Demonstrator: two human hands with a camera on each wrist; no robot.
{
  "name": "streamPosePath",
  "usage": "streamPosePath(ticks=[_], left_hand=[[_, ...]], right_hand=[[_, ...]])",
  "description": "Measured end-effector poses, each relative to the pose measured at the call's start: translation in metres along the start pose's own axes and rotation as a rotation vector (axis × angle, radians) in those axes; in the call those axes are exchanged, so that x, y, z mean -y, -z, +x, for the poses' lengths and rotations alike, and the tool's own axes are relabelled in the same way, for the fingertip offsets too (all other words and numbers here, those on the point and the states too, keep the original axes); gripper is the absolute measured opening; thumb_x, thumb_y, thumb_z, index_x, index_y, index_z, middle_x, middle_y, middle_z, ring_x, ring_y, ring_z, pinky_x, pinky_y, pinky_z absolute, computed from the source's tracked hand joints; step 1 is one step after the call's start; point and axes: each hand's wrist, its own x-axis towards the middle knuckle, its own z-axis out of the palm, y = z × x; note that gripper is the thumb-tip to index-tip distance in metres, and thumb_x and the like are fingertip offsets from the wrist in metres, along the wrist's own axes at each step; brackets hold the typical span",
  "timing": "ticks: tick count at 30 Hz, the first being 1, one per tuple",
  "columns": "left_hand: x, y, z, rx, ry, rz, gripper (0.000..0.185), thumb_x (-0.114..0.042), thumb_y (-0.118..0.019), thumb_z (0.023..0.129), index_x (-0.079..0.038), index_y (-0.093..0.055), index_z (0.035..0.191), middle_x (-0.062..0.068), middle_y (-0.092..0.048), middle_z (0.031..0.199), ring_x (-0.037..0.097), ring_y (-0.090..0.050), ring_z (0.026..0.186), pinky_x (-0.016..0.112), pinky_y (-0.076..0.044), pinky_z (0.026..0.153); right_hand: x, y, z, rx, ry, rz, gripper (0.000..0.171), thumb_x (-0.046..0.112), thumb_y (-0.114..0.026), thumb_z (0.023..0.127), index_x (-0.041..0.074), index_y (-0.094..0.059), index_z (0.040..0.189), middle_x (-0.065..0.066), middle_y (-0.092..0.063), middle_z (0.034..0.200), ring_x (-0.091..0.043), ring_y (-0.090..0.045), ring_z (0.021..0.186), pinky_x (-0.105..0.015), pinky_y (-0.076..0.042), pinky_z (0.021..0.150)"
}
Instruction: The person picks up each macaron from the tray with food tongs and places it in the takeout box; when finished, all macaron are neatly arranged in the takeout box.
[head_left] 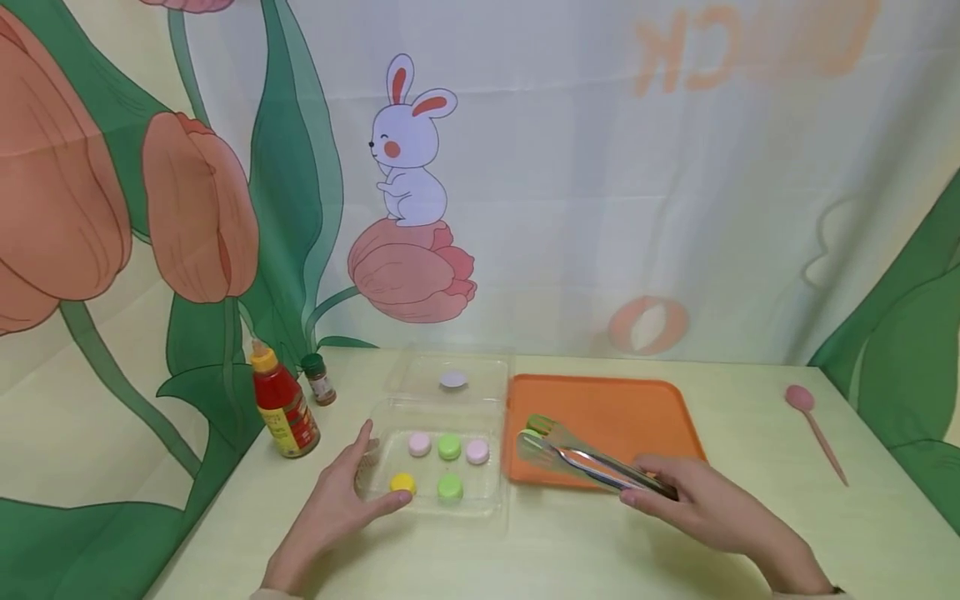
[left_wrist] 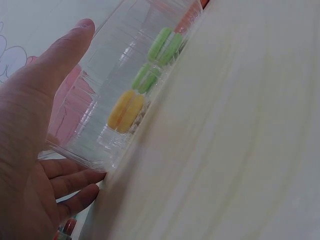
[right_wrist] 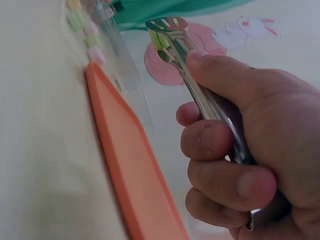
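My right hand grips metal tongs, its fingers wrapped round the handles in the right wrist view. Between the tong heads is a green macaron, held over the left part of an orange tray. The fingers of my left hand are spread at the left side of a clear plastic container, fingertips right at its wall and thumb over the front edge. Inside the container sit pink macarons, green macarons and a yellow macaron.
The container's lid lies folded back, with a small white oval on it. A red sauce bottle and a green-capped spice jar stand at the left. At the far right lies a pink spoon. A printed curtain hangs behind the table.
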Motion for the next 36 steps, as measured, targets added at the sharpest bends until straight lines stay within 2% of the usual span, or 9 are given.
streamPosePath(ticks=[8,13,16,19,22,27,36], left_hand=[[-0.001,0.003,0.0,0.003,0.001,-0.002,0.128,-0.071,-0.082,0.073,-0.024,-0.01,0.168,0.009,-0.041,0.164,0.037,-0.033,0.152,0.065,-0.031,0.119],[-0.001,0.001,0.002,0.007,0.023,0.001,0.13,-0.073,-0.082,0.072,-0.026,-0.01,0.169,0.008,-0.04,0.164,0.038,-0.032,0.153,0.067,-0.031,0.118],[-0.002,-0.001,0.003,0.012,0.024,-0.001,0.13,-0.073,-0.082,0.072,-0.025,-0.01,0.169,0.008,-0.04,0.164,0.038,-0.032,0.153,0.067,-0.031,0.118],[-0.003,0.0,0.003,0.014,0.026,0.003,0.13,-0.073,-0.082,0.072,-0.024,-0.01,0.169,0.009,-0.04,0.164,0.038,-0.032,0.153,0.066,-0.031,0.119],[-0.003,0.002,0.003,0.017,0.027,0.009,0.129,-0.073,-0.081,0.073,-0.024,-0.01,0.169,0.009,-0.039,0.165,0.039,-0.031,0.153,0.066,-0.031,0.119],[-0.002,0.002,0.004,0.016,0.013,0.009,0.129,-0.074,-0.08,0.073,-0.024,-0.009,0.169,0.009,-0.039,0.165,0.039,-0.031,0.153,0.066,-0.031,0.119],[-0.001,0.0,0.004,0.02,0.034,0.005,0.131,-0.074,-0.082,0.072,-0.025,-0.009,0.169,0.008,-0.039,0.165,0.038,-0.031,0.153,0.066,-0.03,0.119]], right_hand=[[0.032,0.009,0.049,0.157,0.116,-0.083,0.022,0.049,-0.06,0.103,0.03,-0.059,0.092,0.013,-0.046,0.066,0.001,-0.036,0.053,-0.019,-0.033,0.049],[0.054,0.014,0.076,0.253,0.113,-0.204,0.031,0.056,-0.058,0.102,0.026,-0.058,0.091,0.011,-0.046,0.069,-0.001,-0.038,0.057,-0.022,-0.034,0.054],[0.068,0.016,0.088,0.312,0.109,-0.253,0.032,0.051,-0.061,0.102,0.023,-0.058,0.088,0.009,-0.046,0.07,-0.003,-0.039,0.059,-0.023,-0.034,0.056],[0.084,0.015,0.097,0.357,0.102,-0.314,0.031,0.044,-0.065,0.102,0.021,-0.057,0.083,0.009,-0.04,0.067,-0.004,-0.032,0.057,-0.024,-0.029,0.056],[0.1,0.01,0.104,0.38,0.066,-0.379,0.033,0.038,-0.07,0.1,0.019,-0.055,0.077,0.008,-0.032,0.065,-0.006,-0.027,0.058,-0.025,-0.024,0.056],[0.114,0.002,0.113,0.378,-0.004,-0.465,0.03,0.041,-0.074,0.096,0.021,-0.06,0.078,0.01,-0.045,0.064,-0.006,-0.039,0.057,-0.023,-0.033,0.055],[0.111,-0.007,0.12,0.401,-0.003,-0.451,0.024,0.039,-0.075,0.096,0.023,-0.063,0.082,0.009,-0.053,0.068,-0.006,-0.043,0.059,-0.024,-0.037,0.055]])
